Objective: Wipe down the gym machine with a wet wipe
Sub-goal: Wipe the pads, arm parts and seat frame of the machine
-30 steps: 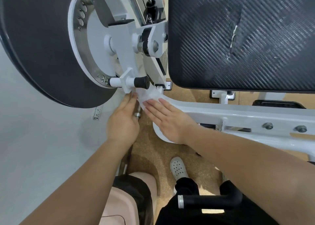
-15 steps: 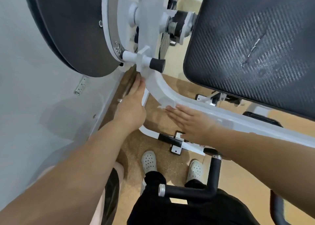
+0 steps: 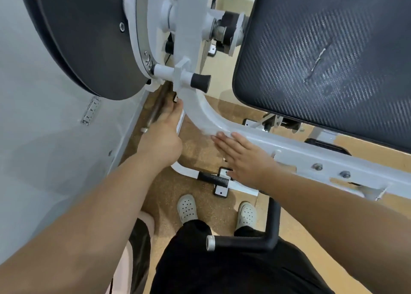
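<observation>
Two hands (image 3: 161, 138) (image 3: 246, 160), one gym machine (image 3: 289, 148)

Wet wipe (image 3: 208, 131) mostly under right hand (image 3: 245, 159), edge blurs into white frame (image 3: 289, 148). Seat pad (image 3: 322, 48) cut by top, right edges.

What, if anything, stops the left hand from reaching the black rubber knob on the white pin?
Likely nothing, so yes: the left hand touches the curved white frame below the black rubber knob, open air between.

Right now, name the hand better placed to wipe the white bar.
Probably right: the right hand lies flat on the wet wipe on the white bar; the left hand touches the curved upright.
</observation>
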{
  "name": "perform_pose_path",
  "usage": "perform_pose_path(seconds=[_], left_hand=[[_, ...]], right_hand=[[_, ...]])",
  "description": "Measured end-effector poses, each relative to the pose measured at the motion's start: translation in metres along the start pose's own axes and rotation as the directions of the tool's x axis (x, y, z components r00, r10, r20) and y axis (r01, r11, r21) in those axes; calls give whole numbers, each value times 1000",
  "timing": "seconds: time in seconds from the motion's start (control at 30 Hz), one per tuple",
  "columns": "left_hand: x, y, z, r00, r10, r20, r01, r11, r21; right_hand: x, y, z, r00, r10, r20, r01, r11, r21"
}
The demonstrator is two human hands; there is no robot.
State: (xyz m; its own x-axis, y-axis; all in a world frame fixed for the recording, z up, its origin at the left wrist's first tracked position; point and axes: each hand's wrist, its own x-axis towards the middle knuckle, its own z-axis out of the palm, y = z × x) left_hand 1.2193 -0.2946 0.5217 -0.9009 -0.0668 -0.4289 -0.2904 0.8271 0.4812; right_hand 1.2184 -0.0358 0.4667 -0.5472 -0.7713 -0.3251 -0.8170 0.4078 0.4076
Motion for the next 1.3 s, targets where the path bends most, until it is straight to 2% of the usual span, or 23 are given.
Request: perform_pose_path(seconds=[0.07,0.17,0.33,0.5,0.63,0.73,0.8,0.93,0.97,1.0,1.07,1.1,1.17,1.23,1.3], left_hand=[[-4,11,4,999,-5,38,3,999,50],[-7,26,8,997,-8,81,2,997,80],[0,24,5,991,-7,130,-12,989,146],[2,16,-1,983,-31,181,-15,969,248],[0,17,-9,980,-48,193,5,976,220],[-1,28,-21,978,-60,198,13,973,231],[-3,38,-31,978,-73,195,11,954,299],[-29,61,-52,991,-4,132,-45,929,368],[-38,64,-59,995,27,97,-61,927,371],[-46,66,-65,996,73,43,-84,921,379],[-57,63,-80,970,220,-103,-158,892,424],[-58,58,-88,938,301,-170,-188,857,479],[-54,49,-101,892,399,-214,-207,781,590],[-48,45,-110,891,418,-176,-210,724,657],[-43,44,-113,878,453,-156,-214,662,719]], right_hand=[[-32,-3,10,996,79,37,-83,990,116],[-54,-14,7,968,235,89,-251,916,312],[1,-33,-27,889,410,204,-456,742,492],[52,-25,-47,879,435,193,-442,597,669],[17,-21,-27,898,425,113,-379,616,691],[-14,-12,-12,890,443,108,-373,573,729],[-17,-1,-11,884,452,119,-359,495,791],[-5,23,-44,821,516,244,-408,232,883],[-2,27,-58,801,553,229,-375,164,913],[1,28,-75,769,623,142,-287,139,948],[10,26,-105,654,752,-82,-89,184,979],[16,27,-118,578,794,-192,-18,247,969],[32,39,-143,476,797,-372,74,385,920],[54,55,-155,439,768,-466,71,488,870],[77,68,-159,499,688,-527,33,593,804]])
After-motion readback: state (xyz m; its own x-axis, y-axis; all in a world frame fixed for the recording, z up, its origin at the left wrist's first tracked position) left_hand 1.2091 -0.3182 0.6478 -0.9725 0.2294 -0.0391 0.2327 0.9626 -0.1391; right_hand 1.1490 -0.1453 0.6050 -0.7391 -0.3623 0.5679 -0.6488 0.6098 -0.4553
